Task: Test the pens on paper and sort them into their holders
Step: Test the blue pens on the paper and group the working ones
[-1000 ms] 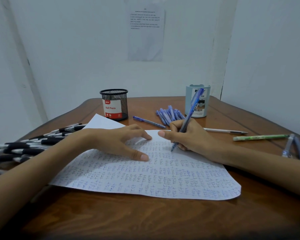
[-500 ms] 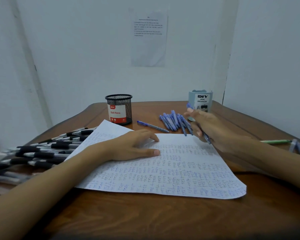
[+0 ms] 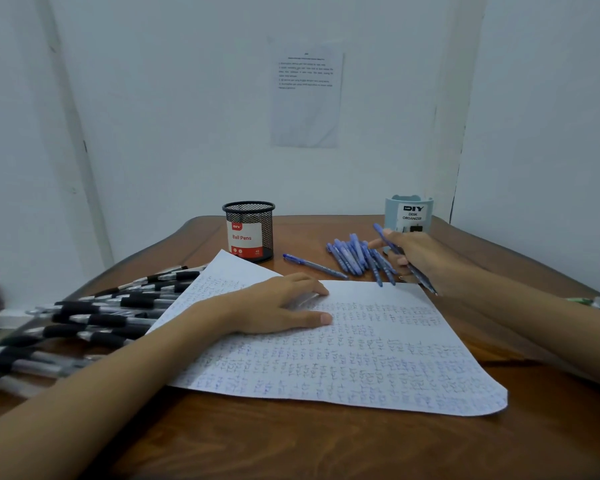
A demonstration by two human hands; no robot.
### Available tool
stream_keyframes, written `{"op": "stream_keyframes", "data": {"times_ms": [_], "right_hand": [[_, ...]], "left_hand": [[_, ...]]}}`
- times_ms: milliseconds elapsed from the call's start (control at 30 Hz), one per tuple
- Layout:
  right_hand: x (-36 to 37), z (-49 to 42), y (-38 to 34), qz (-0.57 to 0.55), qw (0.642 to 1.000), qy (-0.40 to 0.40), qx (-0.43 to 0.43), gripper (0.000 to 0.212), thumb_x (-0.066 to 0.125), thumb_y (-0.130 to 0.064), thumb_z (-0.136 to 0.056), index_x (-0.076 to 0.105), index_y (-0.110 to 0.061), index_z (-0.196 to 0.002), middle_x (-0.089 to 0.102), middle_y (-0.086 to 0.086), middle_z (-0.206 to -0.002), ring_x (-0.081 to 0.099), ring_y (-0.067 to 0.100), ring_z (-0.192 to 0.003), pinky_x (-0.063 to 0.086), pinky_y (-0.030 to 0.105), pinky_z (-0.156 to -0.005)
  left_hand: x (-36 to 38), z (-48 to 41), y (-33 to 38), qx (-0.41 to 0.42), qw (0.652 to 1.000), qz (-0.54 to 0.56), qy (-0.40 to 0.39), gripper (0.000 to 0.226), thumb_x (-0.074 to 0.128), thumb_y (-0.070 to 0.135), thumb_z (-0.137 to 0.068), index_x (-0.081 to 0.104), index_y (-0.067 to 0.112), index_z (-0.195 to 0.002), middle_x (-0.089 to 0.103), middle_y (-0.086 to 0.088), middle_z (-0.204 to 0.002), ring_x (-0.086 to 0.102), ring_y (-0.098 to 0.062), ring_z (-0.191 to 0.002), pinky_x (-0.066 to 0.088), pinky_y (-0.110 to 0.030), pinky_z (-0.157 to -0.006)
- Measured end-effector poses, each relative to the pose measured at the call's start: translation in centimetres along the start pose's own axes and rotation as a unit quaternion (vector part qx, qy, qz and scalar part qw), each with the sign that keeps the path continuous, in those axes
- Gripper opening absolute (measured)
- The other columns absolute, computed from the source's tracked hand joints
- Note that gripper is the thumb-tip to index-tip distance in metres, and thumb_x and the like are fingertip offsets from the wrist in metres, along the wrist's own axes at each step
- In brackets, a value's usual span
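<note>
A white sheet of paper [image 3: 378, 362] covered in small blue scribbles lies on the wooden table [image 3: 291, 445]. My left hand [image 3: 278, 306] rests flat on it, fingers spread. My right hand [image 3: 416, 258] holds a blue pen [image 3: 383, 235] slantwise beyond the paper's far right corner, beside a heap of blue pens [image 3: 357, 258]. Behind that hand stands a pale blue desk organizer [image 3: 409, 211]. A black mesh holder [image 3: 249, 230] labelled Ball Pens stands at the back centre. Several black-grip pens [image 3: 94, 323] lie in a row on the left.
One blue pen [image 3: 314, 266] lies alone between the mesh holder and the heap. A green pen [image 3: 581, 301] shows behind my right forearm. White walls close the table in at the back and on the right, with a printed sheet [image 3: 305, 95] taped up.
My right hand lifted the blue pen off the paper and carried it back and right, up to the blue heap by the organizer. My left hand stayed on the sheet.
</note>
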State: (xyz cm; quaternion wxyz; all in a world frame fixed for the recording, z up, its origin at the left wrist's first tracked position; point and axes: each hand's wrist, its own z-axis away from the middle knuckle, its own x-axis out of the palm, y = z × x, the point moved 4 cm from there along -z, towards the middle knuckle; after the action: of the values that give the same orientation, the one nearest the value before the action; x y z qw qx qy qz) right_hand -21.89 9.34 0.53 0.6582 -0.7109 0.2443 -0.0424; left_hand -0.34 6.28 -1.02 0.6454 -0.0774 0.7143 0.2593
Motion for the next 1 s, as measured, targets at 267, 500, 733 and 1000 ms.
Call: {"op": "stream_keyframes", "data": {"times_ms": [267,500,733,1000], "right_hand": [[2.3,-3.5,-1.6,0.191,0.981,0.027,-0.015,0.034,0.043,-0.028,-0.099,0.066,-0.004,-0.104,0.042,0.001,-0.06,0.035,0.009,-0.051,0.028,0.02,-0.049],[3.6,-6.0,-2.0,0.418,0.908,-0.018,0.032,0.03,0.044,-0.019,-0.099,0.046,-0.005,-0.072,0.042,0.005,-0.068,0.039,0.011,-0.059,0.031,0.019,-0.049],[1.8,-4.5,-2.5,0.439,0.898,-0.03,-0.005,0.039,0.04,-0.022,-0.1,0.046,0.002,-0.13,0.05,0.02,-0.133,0.048,0.03,-0.122,0.039,0.035,-0.099],[-5.0,0.6,-3.5,0.49,0.864,-0.111,-0.021,0.025,0.049,0.0,-0.09,0.067,-0.016,-0.094,0.06,0.0,-0.096,0.05,0.017,-0.075,0.038,0.022,-0.052]], "left_hand": [[0.1,0.0,0.0,-0.005,1.0,0.0,-0.011,0.054,0.044,0.05,-0.091,0.037,0.025,-0.139,0.036,0.009,-0.143,0.037,-0.006,-0.125,0.032,-0.026,-0.105],[-0.1,0.2,-0.1,-0.014,0.999,0.009,-0.028,0.054,0.046,0.048,-0.092,0.036,0.024,-0.139,0.035,0.009,-0.141,0.037,-0.007,-0.124,0.032,-0.025,-0.104],[-0.1,0.2,0.0,-0.016,0.999,0.018,-0.036,0.054,0.045,0.049,-0.091,0.035,0.026,-0.139,0.033,0.013,-0.141,0.036,-0.004,-0.124,0.032,-0.023,-0.104],[-0.1,0.2,-0.4,-0.014,0.997,0.042,-0.056,0.099,0.03,0.095,-0.052,0.032,0.038,-0.134,0.031,0.025,-0.135,0.036,0.005,-0.12,0.029,-0.016,-0.096]]}}
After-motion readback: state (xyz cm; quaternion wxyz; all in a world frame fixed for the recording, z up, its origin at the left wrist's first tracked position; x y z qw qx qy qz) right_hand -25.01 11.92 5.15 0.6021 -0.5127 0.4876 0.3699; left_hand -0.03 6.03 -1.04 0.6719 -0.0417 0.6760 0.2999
